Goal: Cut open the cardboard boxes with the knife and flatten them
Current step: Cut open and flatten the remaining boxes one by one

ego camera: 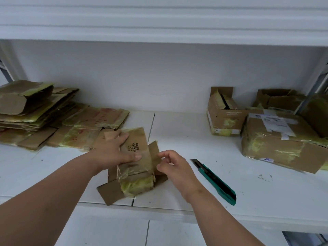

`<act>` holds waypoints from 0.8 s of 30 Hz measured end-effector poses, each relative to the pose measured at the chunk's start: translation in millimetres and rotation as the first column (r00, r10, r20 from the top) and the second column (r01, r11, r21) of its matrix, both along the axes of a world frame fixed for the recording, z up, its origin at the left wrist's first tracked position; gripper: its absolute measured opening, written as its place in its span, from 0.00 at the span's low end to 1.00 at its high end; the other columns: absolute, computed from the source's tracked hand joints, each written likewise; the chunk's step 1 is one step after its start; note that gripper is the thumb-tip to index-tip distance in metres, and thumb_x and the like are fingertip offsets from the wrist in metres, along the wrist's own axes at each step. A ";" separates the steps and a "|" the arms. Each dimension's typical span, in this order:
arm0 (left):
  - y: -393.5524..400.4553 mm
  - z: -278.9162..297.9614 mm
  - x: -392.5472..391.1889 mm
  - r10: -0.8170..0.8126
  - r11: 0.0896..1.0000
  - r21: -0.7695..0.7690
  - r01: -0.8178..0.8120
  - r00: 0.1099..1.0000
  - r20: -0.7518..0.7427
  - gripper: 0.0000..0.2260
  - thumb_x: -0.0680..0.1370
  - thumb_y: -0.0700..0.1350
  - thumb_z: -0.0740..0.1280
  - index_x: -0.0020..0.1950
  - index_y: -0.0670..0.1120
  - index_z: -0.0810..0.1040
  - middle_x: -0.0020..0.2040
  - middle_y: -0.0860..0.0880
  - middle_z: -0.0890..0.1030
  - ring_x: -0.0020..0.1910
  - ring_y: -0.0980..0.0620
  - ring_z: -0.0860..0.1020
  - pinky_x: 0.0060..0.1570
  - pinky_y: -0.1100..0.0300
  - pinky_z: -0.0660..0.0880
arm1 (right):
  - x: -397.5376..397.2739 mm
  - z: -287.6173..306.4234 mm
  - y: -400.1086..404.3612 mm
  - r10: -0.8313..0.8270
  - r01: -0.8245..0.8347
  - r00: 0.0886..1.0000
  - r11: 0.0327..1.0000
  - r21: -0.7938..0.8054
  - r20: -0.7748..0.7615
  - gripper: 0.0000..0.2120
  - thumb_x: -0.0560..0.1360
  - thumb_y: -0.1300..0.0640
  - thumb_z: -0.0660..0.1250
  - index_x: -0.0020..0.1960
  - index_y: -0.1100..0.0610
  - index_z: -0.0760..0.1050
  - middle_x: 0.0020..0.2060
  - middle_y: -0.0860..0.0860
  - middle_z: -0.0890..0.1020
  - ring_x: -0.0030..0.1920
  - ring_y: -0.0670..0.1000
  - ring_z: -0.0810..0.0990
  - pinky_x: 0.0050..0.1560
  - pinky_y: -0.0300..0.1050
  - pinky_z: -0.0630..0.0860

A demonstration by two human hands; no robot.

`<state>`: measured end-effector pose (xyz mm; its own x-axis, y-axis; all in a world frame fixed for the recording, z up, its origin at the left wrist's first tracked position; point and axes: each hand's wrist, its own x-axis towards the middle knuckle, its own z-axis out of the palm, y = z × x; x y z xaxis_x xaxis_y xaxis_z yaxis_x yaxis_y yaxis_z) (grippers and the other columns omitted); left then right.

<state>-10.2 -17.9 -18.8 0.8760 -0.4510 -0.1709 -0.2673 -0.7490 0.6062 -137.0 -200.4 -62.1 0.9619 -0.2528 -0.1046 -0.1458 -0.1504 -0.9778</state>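
A small brown cardboard box [140, 167] with black print and yellowish tape lies on the white shelf, its end flaps spread open. My left hand [113, 151] rests on top of the box, fingers spread flat and pressing on it. My right hand [172, 166] pinches the box's right side flap between thumb and fingers. A green utility knife [215, 181] lies on the shelf just right of my right hand, with neither hand on it.
Flattened cardboard [35, 110] is stacked at the left back of the white shelf [248, 192]. Three unflattened taped boxes stand at the right: a large one [276, 142], a smaller one [225, 114] and an open one [278, 98] behind. Another shelf hangs overhead.
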 end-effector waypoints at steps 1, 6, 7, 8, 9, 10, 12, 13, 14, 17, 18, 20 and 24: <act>1.5 0.5 0.2 -0.019 0.999 -0.048 0.019 1.000 0.000 0.47 0.66 0.64 0.76 0.79 0.54 0.59 0.79 0.58 0.52 0.75 0.51 0.58 0.72 0.55 0.58 | 1.1 -0.4 -1.2 -0.013 0.013 0.999 1.000 -0.002 -0.041 0.15 0.76 0.57 0.69 0.62 0.49 0.75 0.46 0.45 0.78 0.51 0.45 0.78 0.48 0.36 0.71; -0.6 3.6 -2.0 -0.122 0.992 -0.023 0.125 0.988 0.089 0.33 0.73 0.56 0.74 0.76 0.58 0.65 0.77 0.61 0.58 0.70 0.55 0.66 0.65 0.62 0.64 | 13.7 6.9 9.9 0.130 -0.115 0.974 0.989 0.091 -0.184 0.12 0.77 0.49 0.62 0.60 0.42 0.76 0.56 0.43 0.81 0.57 0.45 0.78 0.52 0.40 0.72; -0.8 3.6 -2.8 -0.137 0.990 -0.015 0.139 0.986 0.094 0.31 0.74 0.56 0.73 0.75 0.58 0.66 0.78 0.61 0.57 0.72 0.55 0.65 0.65 0.63 0.63 | 16.7 6.8 11.6 0.144 -0.124 0.972 0.986 0.115 -0.188 0.12 0.77 0.49 0.62 0.58 0.43 0.77 0.55 0.44 0.82 0.56 0.45 0.79 0.52 0.41 0.73; -0.6 3.6 -3.2 -0.149 0.989 -0.012 0.151 0.984 0.098 0.30 0.75 0.55 0.72 0.75 0.58 0.67 0.78 0.61 0.57 0.73 0.55 0.64 0.66 0.63 0.63 | 19.2 5.9 11.6 0.145 -0.120 0.974 0.982 0.147 -0.174 0.11 0.77 0.51 0.63 0.58 0.44 0.78 0.54 0.46 0.83 0.56 0.46 0.80 0.53 0.43 0.74; 0.0 3.5 -3.5 -0.157 0.987 -0.006 0.159 0.982 0.101 0.29 0.75 0.55 0.71 0.75 0.57 0.67 0.78 0.61 0.56 0.74 0.55 0.63 0.66 0.63 0.62 | 21.6 3.0 9.9 0.132 -0.102 0.981 0.975 0.198 -0.143 0.11 0.77 0.53 0.65 0.59 0.46 0.78 0.54 0.47 0.83 0.55 0.47 0.80 0.53 0.43 0.75; 0.0 4.2 -4.4 -0.164 0.986 0.006 0.164 0.981 0.108 0.28 0.76 0.55 0.70 0.75 0.56 0.67 0.78 0.61 0.55 0.74 0.55 0.62 0.68 0.62 0.61 | 21.7 1.7 8.6 0.111 -0.080 0.988 0.961 0.267 -0.103 0.13 0.77 0.55 0.68 0.60 0.48 0.77 0.53 0.48 0.84 0.54 0.47 0.81 0.52 0.42 0.76; 1.0 4.4 -3.7 -0.174 0.985 0.038 0.171 0.977 0.126 0.27 0.77 0.55 0.68 0.76 0.56 0.66 0.79 0.60 0.55 0.76 0.54 0.60 0.71 0.60 0.59 | 20.6 -3.4 5.1 0.056 -0.038 0.998 0.935 0.353 -0.039 0.22 0.71 0.56 0.75 0.63 0.50 0.74 0.51 0.50 0.83 0.53 0.49 0.82 0.50 0.42 0.76; 1.1 4.5 -3.3 -0.181 0.983 0.061 0.174 0.974 0.138 0.27 0.78 0.56 0.67 0.76 0.56 0.65 0.79 0.60 0.55 0.76 0.53 0.58 0.72 0.58 0.57 | 20.8 -9.0 3.5 0.035 -0.028 0.999 0.935 0.353 -0.015 0.26 0.68 0.56 0.77 0.63 0.50 0.72 0.49 0.49 0.83 0.53 0.49 0.82 0.50 0.42 0.76; 1.2 4.6 -3.2 -0.189 0.980 0.097 0.176 0.971 0.149 0.27 0.78 0.57 0.66 0.76 0.57 0.65 0.79 0.59 0.54 0.77 0.52 0.56 0.74 0.55 0.55 | 19.9 -11.8 2.9 0.014 -0.015 1.000 0.937 0.349 0.007 0.28 0.67 0.57 0.78 0.64 0.50 0.71 0.46 0.49 0.83 0.51 0.50 0.83 0.49 0.43 0.77; 0.2 7.9 -7.0 -0.196 0.964 0.204 0.172 0.975 0.107 0.40 0.68 0.75 0.61 0.77 0.61 0.61 0.79 0.61 0.52 0.78 0.45 0.47 0.75 0.46 0.49 | 20.7 -17.8 -2.9 -0.055 0.021 0.994 0.946 0.324 0.096 0.27 0.70 0.67 0.76 0.62 0.52 0.69 0.32 0.43 0.81 0.40 0.46 0.83 0.41 0.38 0.77; -0.8 9.8 -8.9 -0.206 0.957 0.222 0.185 0.975 0.077 0.49 0.60 0.81 0.58 0.77 0.61 0.59 0.79 0.62 0.50 0.78 0.45 0.45 0.75 0.45 0.48 | 20.2 -16.0 -4.3 -0.074 0.038 0.991 0.952 0.303 0.109 0.27 0.71 0.68 0.75 0.62 0.51 0.68 0.29 0.42 0.80 0.38 0.43 0.82 0.39 0.35 0.77; -4.1 11.2 -10.8 -0.239 0.944 0.244 0.223 0.970 0.041 0.59 0.50 0.83 0.59 0.79 0.61 0.55 0.78 0.63 0.46 0.78 0.46 0.43 0.75 0.45 0.49 | 18.8 -9.8 -4.6 -0.048 0.014 0.992 0.959 0.282 0.115 0.30 0.72 0.67 0.75 0.65 0.48 0.65 0.35 0.42 0.83 0.41 0.42 0.83 0.41 0.34 0.76; -5.8 9.2 -9.4 -0.263 0.941 0.234 0.245 0.964 0.049 0.57 0.56 0.75 0.70 0.80 0.59 0.52 0.78 0.64 0.43 0.78 0.51 0.45 0.75 0.50 0.50 | 17.3 -13.7 0.4 0.056 -0.064 0.998 0.920 0.386 0.031 0.48 0.64 0.52 0.77 0.76 0.40 0.53 0.62 0.48 0.79 0.62 0.48 0.78 0.65 0.44 0.72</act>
